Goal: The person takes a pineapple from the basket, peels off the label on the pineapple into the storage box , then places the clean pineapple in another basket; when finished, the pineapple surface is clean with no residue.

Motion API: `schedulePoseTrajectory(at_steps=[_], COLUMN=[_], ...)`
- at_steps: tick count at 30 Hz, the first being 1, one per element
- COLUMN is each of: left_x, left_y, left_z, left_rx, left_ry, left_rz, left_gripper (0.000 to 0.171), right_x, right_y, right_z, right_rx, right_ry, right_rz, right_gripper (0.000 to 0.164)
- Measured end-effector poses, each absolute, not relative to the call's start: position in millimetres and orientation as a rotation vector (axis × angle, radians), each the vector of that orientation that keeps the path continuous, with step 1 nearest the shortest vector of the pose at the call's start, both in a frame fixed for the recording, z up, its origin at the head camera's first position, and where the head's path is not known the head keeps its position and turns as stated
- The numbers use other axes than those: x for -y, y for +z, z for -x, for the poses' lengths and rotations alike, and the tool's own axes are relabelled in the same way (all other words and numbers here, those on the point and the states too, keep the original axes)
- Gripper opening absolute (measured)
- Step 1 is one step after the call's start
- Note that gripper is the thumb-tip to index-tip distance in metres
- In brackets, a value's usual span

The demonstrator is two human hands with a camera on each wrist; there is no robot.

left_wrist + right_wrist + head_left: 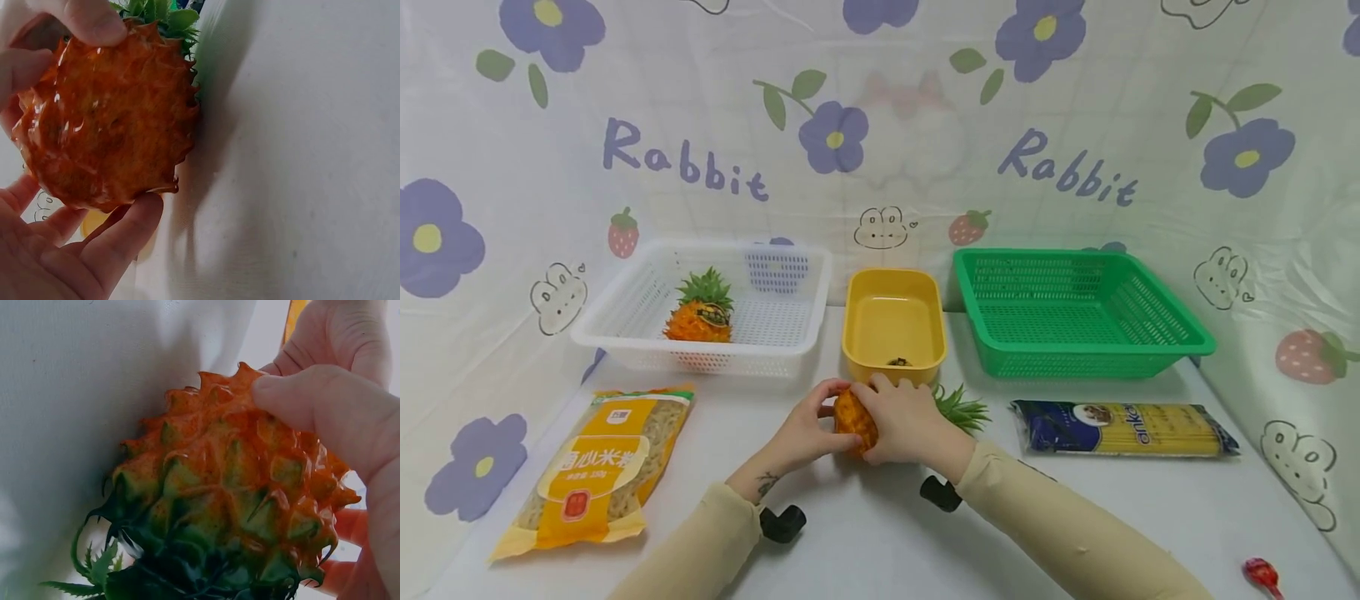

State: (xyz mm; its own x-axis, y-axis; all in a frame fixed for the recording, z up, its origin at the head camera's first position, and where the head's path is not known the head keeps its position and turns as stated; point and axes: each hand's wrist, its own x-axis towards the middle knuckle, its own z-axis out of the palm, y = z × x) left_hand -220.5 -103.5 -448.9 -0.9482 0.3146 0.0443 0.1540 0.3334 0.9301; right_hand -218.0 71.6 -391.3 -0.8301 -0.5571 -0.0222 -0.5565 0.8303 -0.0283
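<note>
A small orange pineapple lies on its side between my hands, its green crown pointing right. My left hand holds its base end, thumb and fingertips spread around the rounded bottom. From above, my right hand grips the body and hides much of it in the head view. In the right wrist view the thumb presses on the spiky skin, which turns from orange to green toward the crown. The left wrist view shows the glossy orange base close over the white table.
A white basket with another pineapple stands back left. A yellow container sits behind my hands, a green basket back right. A rice noodle bag lies left; a spaghetti pack and a red lollipop lie right.
</note>
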Motion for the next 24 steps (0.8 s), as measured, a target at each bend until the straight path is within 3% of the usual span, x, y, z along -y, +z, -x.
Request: schedulePoseTrajectory(at_steps=[13, 24], left_x=[109.5, 129.1], left_y=[-449.6, -444.9], left_z=[221.8, 229.3], left_rx=[-2.373, -2.387], left_ry=[1.679, 1.886], left_rz=[-0.490, -0.158], left_gripper=[0.062, 0.049], right_x=[-86.9, -119.9], right_y=[-386.9, -381.1], right_z=[207.8, 201.7], right_rx=[-2.911, -2.753], right_ry=[0.086, 0.118], right_rz=[1.167, 1.457], right_gripper=[0.078, 0.083])
